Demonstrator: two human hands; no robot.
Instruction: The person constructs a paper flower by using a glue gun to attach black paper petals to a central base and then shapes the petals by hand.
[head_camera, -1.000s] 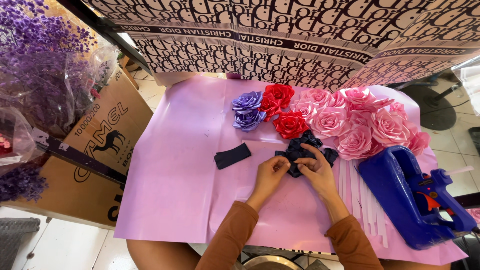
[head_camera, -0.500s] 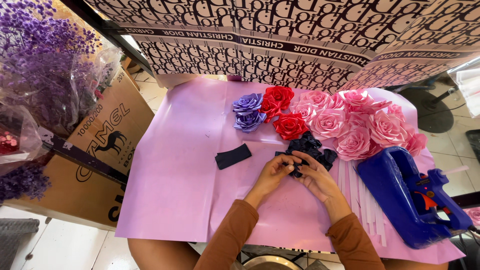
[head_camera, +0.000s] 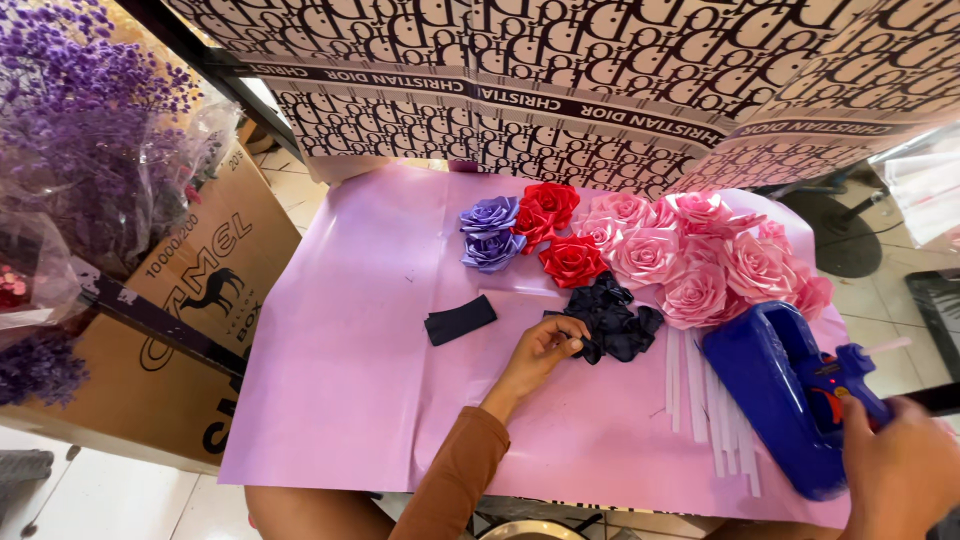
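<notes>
My left hand (head_camera: 545, 348) pinches the edge of a dark navy ribbon flower (head_camera: 615, 318) lying on the lilac paper sheet (head_camera: 350, 370). At the bottom right corner, my right hand (head_camera: 900, 470) closes around the handle of a blue glue gun (head_camera: 852, 382). The gun rests against a big blue tape dispenser (head_camera: 765, 390). Behind the dark flower lie finished ribbon roses: two purple roses (head_camera: 490, 235), red roses (head_camera: 552, 212) and several pink roses (head_camera: 700, 255). A folded strip of dark ribbon (head_camera: 460, 320) lies left of my left hand.
Several white glue sticks (head_camera: 700, 395) lie between the dark flower and the dispenser. Black-and-cream patterned wrapping paper (head_camera: 560, 90) stands along the back. A cardboard box (head_camera: 190, 300) and wrapped purple dried flowers (head_camera: 85, 140) crowd the left side. Tiled floor shows beyond.
My right hand has left the dark flower and moved right and down to the glue gun. My left hand stays on the flower. The view has shifted slightly.
</notes>
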